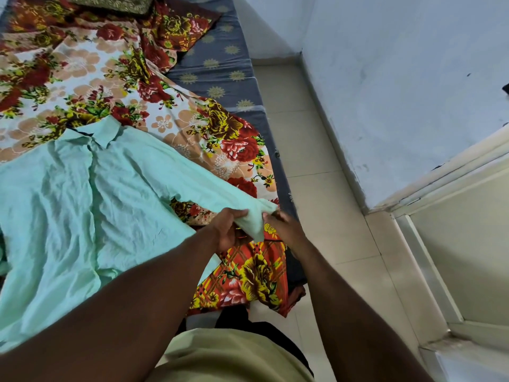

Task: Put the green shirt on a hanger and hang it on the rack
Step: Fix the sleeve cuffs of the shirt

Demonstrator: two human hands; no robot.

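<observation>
While the pale green collared cotton shirt (68,188) lies front up and spread over the red and orange floral bedsheet (82,78) on the near part of the grey-mattressed bed (220,64), both hands work at the end of its long sleeve (192,183), which reaches toward the bed's right edge. The left hand (224,228) has its fingers (232,213) curled round the cuff (254,219), and the right hand (285,227) pinches the cuff's outer edge between thumb and fingers, so neither hand is free. No hanger or rack shows, so this looks like an early step: straightening the sleeve before a hanger goes in. To do it well, the hands should ease apart so the cuff opens flat, then draw the sleeve out along its own line, not sideways, which would drag the crumpled body across the bedsheet. The fabric looks thin and creases readily, so a light, even pull should serve better than a tug. The collar (102,133) lies toward the far side; leaving it open and undisturbed will likely make it easier to slide a hanger in
</observation>
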